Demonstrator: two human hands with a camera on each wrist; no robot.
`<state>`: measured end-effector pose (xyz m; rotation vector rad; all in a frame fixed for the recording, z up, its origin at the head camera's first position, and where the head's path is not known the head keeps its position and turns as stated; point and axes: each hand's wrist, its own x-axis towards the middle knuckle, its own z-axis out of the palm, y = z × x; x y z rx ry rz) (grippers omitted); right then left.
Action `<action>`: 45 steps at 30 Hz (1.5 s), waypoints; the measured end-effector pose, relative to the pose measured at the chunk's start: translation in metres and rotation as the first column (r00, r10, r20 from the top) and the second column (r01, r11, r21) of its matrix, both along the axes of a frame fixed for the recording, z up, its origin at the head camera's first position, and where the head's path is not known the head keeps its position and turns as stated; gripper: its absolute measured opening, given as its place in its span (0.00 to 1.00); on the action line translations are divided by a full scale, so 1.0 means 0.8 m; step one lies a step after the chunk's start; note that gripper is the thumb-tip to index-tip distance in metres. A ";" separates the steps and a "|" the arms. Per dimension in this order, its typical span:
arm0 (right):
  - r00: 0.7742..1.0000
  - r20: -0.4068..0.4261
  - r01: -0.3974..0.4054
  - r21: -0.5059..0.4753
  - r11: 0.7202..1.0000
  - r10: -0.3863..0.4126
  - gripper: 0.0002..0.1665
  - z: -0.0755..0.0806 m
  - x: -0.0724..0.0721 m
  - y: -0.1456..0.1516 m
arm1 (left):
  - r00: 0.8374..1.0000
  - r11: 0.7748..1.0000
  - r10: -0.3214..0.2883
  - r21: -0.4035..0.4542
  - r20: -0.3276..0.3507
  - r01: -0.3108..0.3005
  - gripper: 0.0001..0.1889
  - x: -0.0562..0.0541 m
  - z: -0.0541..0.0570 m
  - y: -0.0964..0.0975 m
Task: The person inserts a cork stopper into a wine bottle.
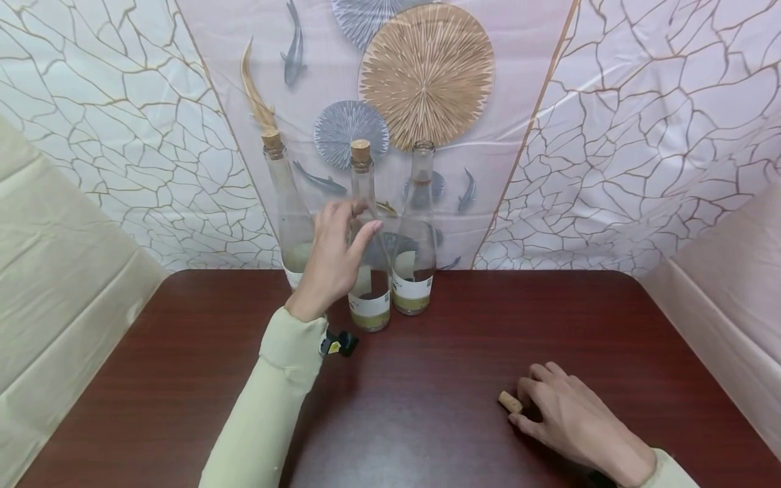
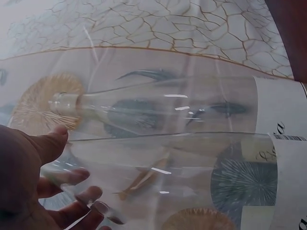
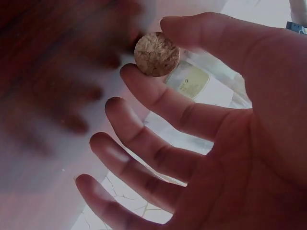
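My left hand (image 1: 332, 251) reaches around the upper part of the middle clear glass bottle (image 1: 370, 274). Its thumb lies in front with the tip raised, and its fingers reach behind the glass. In the left wrist view the fingers (image 2: 74, 206) show partly through that bottle. A cork (image 1: 361, 149) plugs its mouth. At the lower right, my right hand (image 1: 570, 413) is low over the table with a loose cork (image 1: 510, 402) between thumb and index fingertips. The right wrist view shows this cork end-on (image 3: 157, 54), the other fingers spread.
An uncorked glass bottle (image 1: 421, 237) stands to the right of the middle one. On the left is another bottle (image 1: 289, 210) with a cork in it, partly behind the left hand. The dark red table (image 1: 457, 379) ends at a patterned cloth wall (image 1: 610, 135).
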<state>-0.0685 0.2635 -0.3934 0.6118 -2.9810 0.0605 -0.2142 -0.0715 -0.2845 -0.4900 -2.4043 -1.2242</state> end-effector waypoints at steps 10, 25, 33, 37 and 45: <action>0.988 -0.157 -0.005 -0.087 0.996 -0.009 0.20 0.014 -0.002 0.006 | 0.997 0.998 0.064 -0.029 0.034 -0.063 0.24 -0.015 0.005 0.002; 0.992 -0.125 0.018 -0.084 0.996 -0.029 0.21 0.014 -0.006 0.012 | 0.986 0.988 0.148 -0.044 0.076 -0.145 0.25 -0.035 0.012 0.008; 0.990 -0.140 0.013 -0.099 0.995 -0.027 0.21 0.015 -0.006 0.012 | 0.981 0.981 0.192 0.020 0.009 -0.192 0.31 -0.035 0.009 0.013; 0.985 -0.170 0.005 -0.123 0.992 -0.026 0.21 0.016 -0.006 0.011 | 0.962 0.970 0.241 0.071 -0.131 -0.233 0.36 -0.026 0.008 0.018; 0.980 -0.197 0.006 -0.152 0.988 -0.037 0.19 0.019 -0.006 0.008 | 0.866 0.976 0.217 0.076 -0.451 -0.205 0.20 -0.005 0.005 0.048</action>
